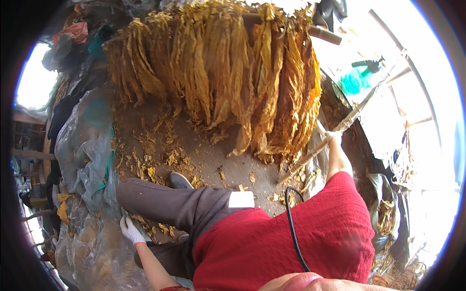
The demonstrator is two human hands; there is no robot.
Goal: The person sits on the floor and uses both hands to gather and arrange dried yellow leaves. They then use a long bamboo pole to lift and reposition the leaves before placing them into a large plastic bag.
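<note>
My right hand [334, 137], in a white glove, is closed around a long bamboo pole [351, 117] that runs diagonally at the right. At the left, my left hand [131, 231], also gloved in white, lies beside a crumpled clear plastic sheet [85, 160], near my lower leg. Its fingers are slightly parted and nothing shows in it. Before me, a dense row of dried yellow-brown leaves [218, 69], which look like tobacco, hangs from a thick horizontal pole [325, 35]. The lower tips of the leaves hang close above the floor or touch it; which, I cannot tell.
Dry leaf scraps [178, 156] litter the brown floor [214, 160]. A green translucent spray bottle [356, 80] is at the upper right. Plastic-covered heaps line the left side. More plastic with dry leaves [386, 214] lies at the right, and a black cable loops over my red top.
</note>
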